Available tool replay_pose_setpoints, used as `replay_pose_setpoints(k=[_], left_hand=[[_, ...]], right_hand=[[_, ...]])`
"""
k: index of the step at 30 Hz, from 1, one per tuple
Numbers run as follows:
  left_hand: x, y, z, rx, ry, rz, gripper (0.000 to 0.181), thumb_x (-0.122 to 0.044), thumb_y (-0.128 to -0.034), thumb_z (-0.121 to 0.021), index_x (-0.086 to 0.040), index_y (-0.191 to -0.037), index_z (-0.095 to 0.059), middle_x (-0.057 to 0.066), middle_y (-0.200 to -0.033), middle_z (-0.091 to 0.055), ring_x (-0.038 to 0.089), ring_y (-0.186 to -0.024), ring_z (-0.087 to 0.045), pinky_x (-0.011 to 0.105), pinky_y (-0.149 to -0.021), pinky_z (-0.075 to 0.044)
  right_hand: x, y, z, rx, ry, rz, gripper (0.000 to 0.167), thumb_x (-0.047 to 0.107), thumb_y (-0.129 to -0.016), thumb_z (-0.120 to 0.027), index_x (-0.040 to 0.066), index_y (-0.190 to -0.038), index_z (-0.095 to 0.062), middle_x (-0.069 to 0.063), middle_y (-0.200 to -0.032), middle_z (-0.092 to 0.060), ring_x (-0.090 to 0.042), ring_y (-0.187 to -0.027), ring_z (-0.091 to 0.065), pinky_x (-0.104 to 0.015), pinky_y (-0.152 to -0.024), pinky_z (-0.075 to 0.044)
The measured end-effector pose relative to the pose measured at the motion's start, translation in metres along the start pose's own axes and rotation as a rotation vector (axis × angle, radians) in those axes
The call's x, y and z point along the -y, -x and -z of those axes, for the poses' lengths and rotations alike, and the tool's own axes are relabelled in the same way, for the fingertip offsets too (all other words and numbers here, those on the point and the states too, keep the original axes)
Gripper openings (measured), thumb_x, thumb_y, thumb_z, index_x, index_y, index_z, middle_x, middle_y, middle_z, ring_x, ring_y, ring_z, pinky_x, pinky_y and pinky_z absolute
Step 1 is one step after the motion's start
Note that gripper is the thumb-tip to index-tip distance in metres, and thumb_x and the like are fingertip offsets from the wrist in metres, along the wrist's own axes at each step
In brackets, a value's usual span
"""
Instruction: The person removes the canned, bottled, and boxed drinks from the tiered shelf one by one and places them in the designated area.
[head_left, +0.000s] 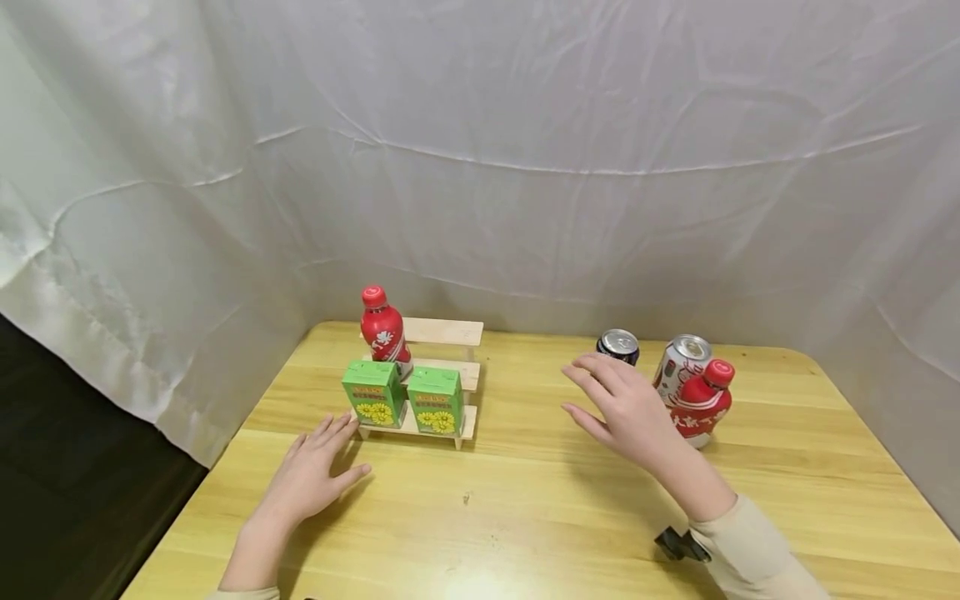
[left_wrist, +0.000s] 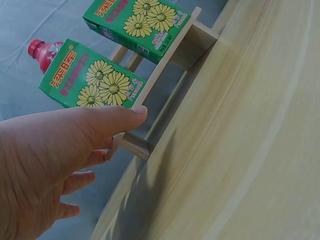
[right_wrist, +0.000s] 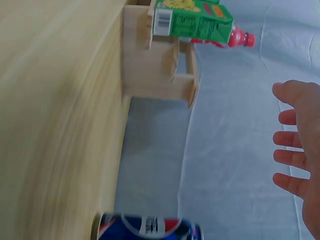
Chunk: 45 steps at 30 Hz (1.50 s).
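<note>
A small wooden tiered rack (head_left: 442, 332) stands at the back left of the table. Two green drink cartons (head_left: 372, 398) with yellow flowers sit side by side on its lowest tier, and a red bottle (head_left: 384, 329) stands behind them. My left hand (head_left: 307, 475), fingers spread and holding nothing, is beside the rack's front left corner; whether it touches the rack I cannot tell. My right hand (head_left: 630, 412) is raised over the table with nothing in its fingers. Near it are a dark blue can (right_wrist: 150, 229), a silver can (head_left: 686, 358) and a second red bottle (head_left: 701, 404).
A wooden table (head_left: 480, 517) bears everything. Pale cloth (head_left: 525, 208) hangs behind and along the sides, with a black area (head_left: 75, 467) at the lower left. A small black device (head_left: 681, 545) is at the right sleeve.
</note>
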<state>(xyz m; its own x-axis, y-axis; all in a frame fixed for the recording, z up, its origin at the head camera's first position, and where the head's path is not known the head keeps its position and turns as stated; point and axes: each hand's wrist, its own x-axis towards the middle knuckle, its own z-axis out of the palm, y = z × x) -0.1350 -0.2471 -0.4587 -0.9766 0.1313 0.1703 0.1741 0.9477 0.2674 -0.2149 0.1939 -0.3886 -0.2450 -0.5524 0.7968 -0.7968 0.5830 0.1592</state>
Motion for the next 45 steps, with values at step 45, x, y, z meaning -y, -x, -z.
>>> replay_pose_setpoints(k=[45], left_hand=[[-0.002, 0.001, -0.002, -0.006, -0.050, 0.004, 0.074, -0.048, -0.0882, -0.066, -0.010, -0.147, -0.043, 0.012, -0.154, -0.040, 0.042, -0.143, -0.034, 0.070, -0.112, -0.024]], right_hand=[[0.022, -0.128, -0.095, 0.368, -0.269, -0.262, 0.050, 0.043, -0.094, -0.061, 0.013, -0.133, -0.057, -0.006, -0.133, -0.059, -0.024, -0.126, -0.053, -0.040, -0.111, -0.043]])
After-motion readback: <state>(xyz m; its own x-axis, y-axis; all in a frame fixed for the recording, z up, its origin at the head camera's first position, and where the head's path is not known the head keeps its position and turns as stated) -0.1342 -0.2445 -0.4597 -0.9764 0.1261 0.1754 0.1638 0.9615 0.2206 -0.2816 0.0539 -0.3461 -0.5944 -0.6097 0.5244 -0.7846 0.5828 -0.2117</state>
